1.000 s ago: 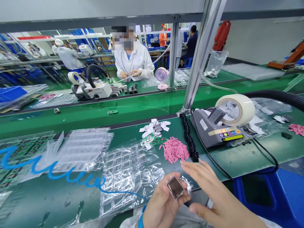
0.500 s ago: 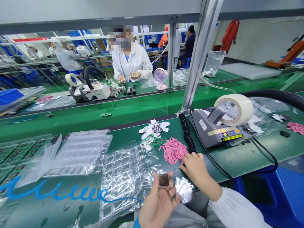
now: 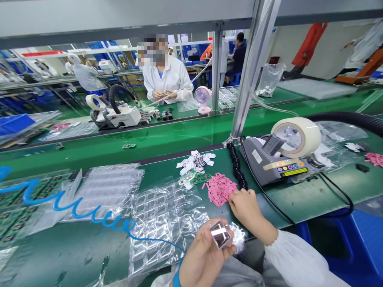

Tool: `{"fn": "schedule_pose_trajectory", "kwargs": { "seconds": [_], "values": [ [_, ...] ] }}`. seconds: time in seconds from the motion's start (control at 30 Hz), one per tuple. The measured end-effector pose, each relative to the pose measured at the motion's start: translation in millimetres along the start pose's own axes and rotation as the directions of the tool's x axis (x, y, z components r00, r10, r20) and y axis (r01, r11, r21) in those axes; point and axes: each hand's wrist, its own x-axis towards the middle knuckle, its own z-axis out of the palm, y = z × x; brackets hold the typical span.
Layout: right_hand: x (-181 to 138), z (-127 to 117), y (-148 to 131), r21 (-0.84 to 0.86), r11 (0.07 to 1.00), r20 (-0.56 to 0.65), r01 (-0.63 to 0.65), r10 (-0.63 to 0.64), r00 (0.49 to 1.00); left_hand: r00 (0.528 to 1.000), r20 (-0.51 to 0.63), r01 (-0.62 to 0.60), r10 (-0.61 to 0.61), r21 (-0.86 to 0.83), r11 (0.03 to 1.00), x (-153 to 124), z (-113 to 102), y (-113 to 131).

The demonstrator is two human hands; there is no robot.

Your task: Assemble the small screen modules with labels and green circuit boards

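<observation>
My left hand [image 3: 206, 249], palm up with a blue band at the wrist, grips a small square display module [image 3: 220, 234] between thumb and fingers. The module is tilted, and its dark glossy face shows a bright reflection. At the right edge of a heap of pink strips [image 3: 220, 189], my right hand [image 3: 247, 207] is closed with its fingertips down among the strips; whatever lies between them is hidden. Shiny crumpled clear film [image 3: 237, 238] lies beneath and beside the left hand. A clear blister tray [image 3: 157, 227] lies left of my hands.
A grey tape dispenser [image 3: 269, 163] with a large roll stands right. White labels [image 3: 194, 161] and green circuit boards [image 3: 202, 178] lie behind the strips. A coiled blue cord [image 3: 89, 215] stretches left from my wrist. A co-worker [image 3: 167, 79] sits across the bench.
My left hand has shifted slightly right and tilted the display module, whose face now catches light. The coiled blue cord has swung upward at the left. My right hand stays by the pink strips.
</observation>
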Motion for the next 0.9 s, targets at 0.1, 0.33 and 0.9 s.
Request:
{"fn": "schedule_pose_trajectory", "kwargs": {
  "seconds": [0.1, 0.33, 0.9],
  "values": [
    [-9, -20, 4, 0.1, 0.992, -0.055, 0.075, -0.07, 0.996, 0.996, 0.003, 0.09, -0.09, -0.159, 0.983, 1, 0, -1],
    [-61, -89, -12, 0.361, 0.723, -0.508, 0.589, -0.378, 0.774, 0.994, -0.002, -0.113, 0.113, -0.05, 0.992, -2, 14, -6],
    [-93, -94, -21, 0.214, 0.804, -0.574, 0.555, -0.356, 0.738, 0.967, 0.053, -0.253, 0.247, 0.171, 0.952, 0, 35, -13]
  ]
}}
